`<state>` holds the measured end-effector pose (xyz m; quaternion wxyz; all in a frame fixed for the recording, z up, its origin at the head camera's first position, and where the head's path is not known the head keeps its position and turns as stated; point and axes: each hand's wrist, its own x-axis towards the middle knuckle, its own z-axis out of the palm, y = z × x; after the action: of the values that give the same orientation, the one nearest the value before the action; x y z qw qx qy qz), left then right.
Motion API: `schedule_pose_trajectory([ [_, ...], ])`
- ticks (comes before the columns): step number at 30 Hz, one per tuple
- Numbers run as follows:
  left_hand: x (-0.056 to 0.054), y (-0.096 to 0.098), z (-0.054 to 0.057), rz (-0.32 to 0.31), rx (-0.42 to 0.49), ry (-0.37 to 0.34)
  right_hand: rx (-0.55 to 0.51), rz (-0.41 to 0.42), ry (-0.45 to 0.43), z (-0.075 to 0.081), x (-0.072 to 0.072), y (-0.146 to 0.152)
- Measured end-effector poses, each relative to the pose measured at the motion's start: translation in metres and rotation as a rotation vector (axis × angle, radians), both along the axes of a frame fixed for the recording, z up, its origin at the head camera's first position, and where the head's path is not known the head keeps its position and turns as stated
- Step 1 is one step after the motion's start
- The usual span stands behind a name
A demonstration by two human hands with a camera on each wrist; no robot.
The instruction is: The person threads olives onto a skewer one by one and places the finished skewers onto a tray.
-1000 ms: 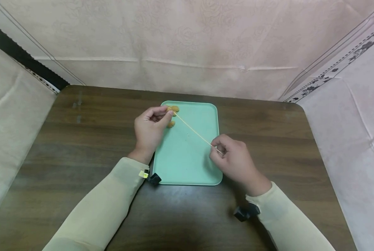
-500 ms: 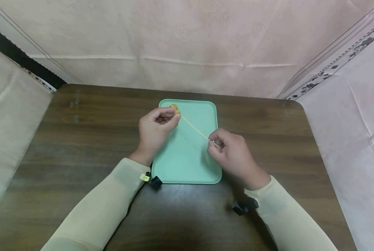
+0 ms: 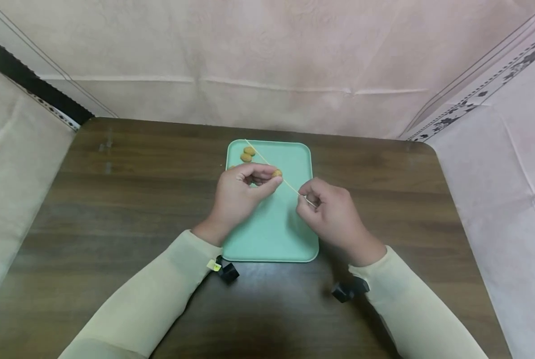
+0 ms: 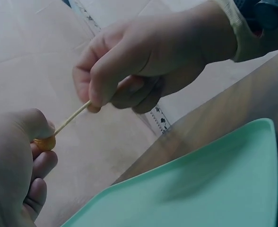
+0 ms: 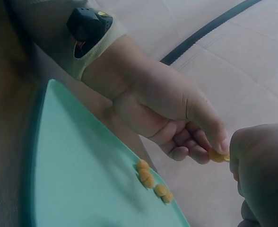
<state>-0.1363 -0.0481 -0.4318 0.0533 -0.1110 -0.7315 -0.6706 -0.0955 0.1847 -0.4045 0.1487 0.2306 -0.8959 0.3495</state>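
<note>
On the table [image 3: 137,199] lies a tray [image 3: 267,244], over which our left hand [image 3: 242,192] pinches a ball [image 3: 277,173] while our right hand [image 3: 332,214] pinches the near end of a stick [image 4: 72,118] slanting away leftward, through or against the ball, we cannot tell which.

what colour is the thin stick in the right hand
The stick is pale yellow; it shows best, up close, in the left wrist view.

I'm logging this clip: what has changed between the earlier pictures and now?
The left hand, pinching a small round golden-brown ball, moved rightward along the thin pale wooden-looking stick toward the right hand. The right hand's grip and the mint-green rectangular tray stayed put.
</note>
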Motion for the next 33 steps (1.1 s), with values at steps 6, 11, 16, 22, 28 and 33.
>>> schedule_pose_trajectory([
  [6, 0.007, 0.005, 0.004, -0.046, -0.025, 0.006, -0.005, -0.022, -0.030, -0.001, -0.003, -0.005],
  [11, 0.011, 0.009, 0.005, -0.069, -0.052, 0.024, -0.018, -0.017, -0.026, -0.001, -0.006, -0.008],
  [16, 0.013, 0.012, 0.004, -0.059, -0.101, 0.056, -0.028, -0.023, -0.018, -0.005, -0.007, -0.009],
  [22, 0.015, 0.014, 0.003, -0.067, -0.132, 0.068, -0.029, -0.033, -0.012, -0.008, -0.008, -0.009],
  [28, 0.008, 0.006, 0.011, -0.074, -0.236, 0.223, -0.028, -0.062, -0.035, -0.004, -0.012, -0.007],
  [33, -0.004, -0.014, 0.023, -0.047, -0.303, 0.255, -0.020, -0.099, -0.070, 0.007, -0.020, 0.000],
])
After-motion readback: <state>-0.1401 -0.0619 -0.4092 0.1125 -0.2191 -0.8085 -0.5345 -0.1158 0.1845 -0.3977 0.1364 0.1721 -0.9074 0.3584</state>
